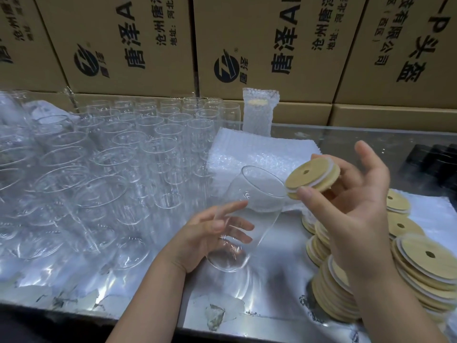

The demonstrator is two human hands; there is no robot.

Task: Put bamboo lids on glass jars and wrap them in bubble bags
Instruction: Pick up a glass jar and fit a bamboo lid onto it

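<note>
1. Your left hand (210, 233) holds one glass jar (247, 214) tilted above the worktop (272, 305). The grip is curled round the jar's lower half. Its open mouth points up and to the right, with no lid on it.
2. Your right hand (353, 194) pinches a bamboo lid (312, 179) by its rim between thumb and fingertips, a narrow grip. The lid sits just beside the jar's mouth and is not yet on it.
3. Finished work in view: one wrapped jar (259, 112) stands upright at the back of the worktop, with a lid showing faintly through its bubble bag.
4. Work left: many bare jars (123, 149) crowd the left side, and none carries a lid.
5. Supplies: a flat stack of bubble bags (247, 154) lies behind the held jar. The lid stacks (420, 263) rest at your right.
6. Judged from this, the job is at an early stage. This jar needs capping, then bagging.
</note>
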